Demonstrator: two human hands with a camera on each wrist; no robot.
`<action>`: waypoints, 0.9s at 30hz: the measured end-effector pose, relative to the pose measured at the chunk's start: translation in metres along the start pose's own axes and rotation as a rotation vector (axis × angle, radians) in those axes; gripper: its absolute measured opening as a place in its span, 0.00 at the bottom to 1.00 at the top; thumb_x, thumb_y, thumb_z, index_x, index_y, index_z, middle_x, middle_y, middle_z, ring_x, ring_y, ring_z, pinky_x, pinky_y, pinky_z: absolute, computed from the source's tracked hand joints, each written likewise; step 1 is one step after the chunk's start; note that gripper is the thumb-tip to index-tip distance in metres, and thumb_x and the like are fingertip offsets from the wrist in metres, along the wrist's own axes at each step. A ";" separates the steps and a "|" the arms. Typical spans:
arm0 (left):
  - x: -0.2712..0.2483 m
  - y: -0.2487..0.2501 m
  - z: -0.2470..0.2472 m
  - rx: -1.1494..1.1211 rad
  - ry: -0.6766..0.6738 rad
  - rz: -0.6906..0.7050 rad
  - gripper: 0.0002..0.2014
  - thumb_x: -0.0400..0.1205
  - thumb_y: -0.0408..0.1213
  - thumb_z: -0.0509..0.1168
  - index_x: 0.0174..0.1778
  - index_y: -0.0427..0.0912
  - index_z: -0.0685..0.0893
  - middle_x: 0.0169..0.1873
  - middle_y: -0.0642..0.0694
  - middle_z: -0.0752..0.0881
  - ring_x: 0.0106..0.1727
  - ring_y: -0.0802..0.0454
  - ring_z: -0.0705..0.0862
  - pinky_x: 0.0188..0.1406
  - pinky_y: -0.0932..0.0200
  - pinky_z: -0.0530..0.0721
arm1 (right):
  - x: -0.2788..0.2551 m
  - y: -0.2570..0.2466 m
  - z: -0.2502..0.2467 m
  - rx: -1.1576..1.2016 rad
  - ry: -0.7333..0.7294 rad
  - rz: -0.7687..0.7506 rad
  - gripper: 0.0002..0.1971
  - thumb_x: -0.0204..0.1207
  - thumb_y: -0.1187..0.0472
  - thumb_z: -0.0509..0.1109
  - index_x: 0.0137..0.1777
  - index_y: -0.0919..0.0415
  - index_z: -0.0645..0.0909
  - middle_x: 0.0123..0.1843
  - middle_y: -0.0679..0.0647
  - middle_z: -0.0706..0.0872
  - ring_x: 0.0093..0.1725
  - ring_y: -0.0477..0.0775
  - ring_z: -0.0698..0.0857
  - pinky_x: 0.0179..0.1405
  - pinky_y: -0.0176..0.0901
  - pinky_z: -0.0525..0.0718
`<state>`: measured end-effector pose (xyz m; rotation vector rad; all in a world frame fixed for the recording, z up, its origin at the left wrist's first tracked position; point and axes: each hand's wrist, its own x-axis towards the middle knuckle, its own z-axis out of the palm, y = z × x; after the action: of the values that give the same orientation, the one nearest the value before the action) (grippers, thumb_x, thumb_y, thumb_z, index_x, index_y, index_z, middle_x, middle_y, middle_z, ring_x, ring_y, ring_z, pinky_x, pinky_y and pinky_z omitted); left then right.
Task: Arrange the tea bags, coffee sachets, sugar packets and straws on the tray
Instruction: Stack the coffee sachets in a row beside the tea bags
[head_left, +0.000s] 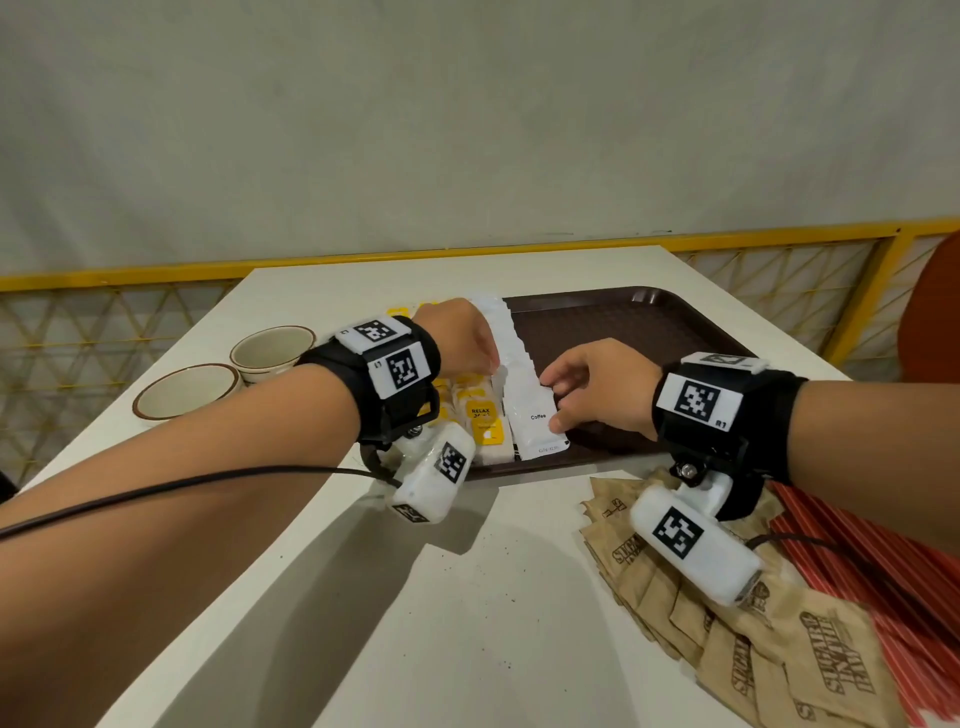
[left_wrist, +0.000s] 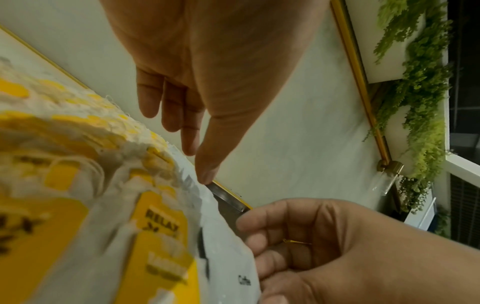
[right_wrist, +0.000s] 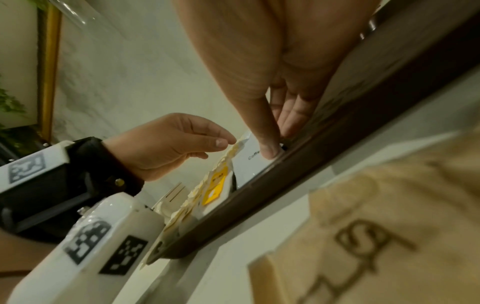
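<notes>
A brown tray (head_left: 649, 322) lies on the white table. Yellow-and-white tea bags (head_left: 480, 415) fill its left side, and beside them runs a row of overlapping white coffee sachets (head_left: 524, 395). My left hand (head_left: 480, 353) hovers over the tea bags, fingers fairly straight, its thumb (left_wrist: 206, 176) touching the sachets' left edge. My right hand (head_left: 553, 402) grips the row's right edge, fingers curled and thumb (right_wrist: 269, 150) pressed on the front sachet. Brown sugar packets (head_left: 753, 639) and red straws (head_left: 883, 571) lie on the table at the lower right.
Two cream bowls (head_left: 270, 348) with brown rims stand on the table left of the tray. A yellow railing (head_left: 156, 273) runs behind the table's far edge. The tray's right half (head_left: 623, 332) shows bare brown floor.
</notes>
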<state>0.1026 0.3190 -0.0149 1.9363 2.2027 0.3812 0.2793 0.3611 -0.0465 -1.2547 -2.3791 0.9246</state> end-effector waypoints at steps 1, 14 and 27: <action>0.001 0.001 0.001 -0.011 -0.005 0.010 0.07 0.78 0.39 0.70 0.50 0.44 0.91 0.43 0.53 0.85 0.48 0.57 0.81 0.47 0.62 0.76 | 0.001 0.000 0.000 0.028 0.001 -0.005 0.24 0.61 0.68 0.84 0.57 0.60 0.85 0.50 0.54 0.87 0.51 0.55 0.87 0.59 0.50 0.85; 0.003 0.007 -0.001 -0.038 0.016 -0.021 0.07 0.81 0.34 0.66 0.50 0.46 0.89 0.43 0.54 0.81 0.48 0.56 0.78 0.47 0.62 0.75 | -0.005 0.002 0.002 0.051 0.017 -0.017 0.18 0.59 0.64 0.85 0.49 0.59 0.85 0.46 0.53 0.88 0.49 0.56 0.88 0.56 0.50 0.86; -0.013 -0.015 -0.006 -0.391 0.131 -0.213 0.18 0.87 0.40 0.55 0.72 0.41 0.75 0.71 0.43 0.76 0.65 0.48 0.77 0.57 0.60 0.74 | 0.005 0.002 0.007 0.332 0.013 0.129 0.23 0.75 0.72 0.70 0.69 0.59 0.75 0.70 0.58 0.78 0.63 0.56 0.83 0.66 0.52 0.82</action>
<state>0.0884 0.3041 -0.0144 1.4962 2.1795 0.8507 0.2742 0.3634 -0.0530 -1.2839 -2.0441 1.2832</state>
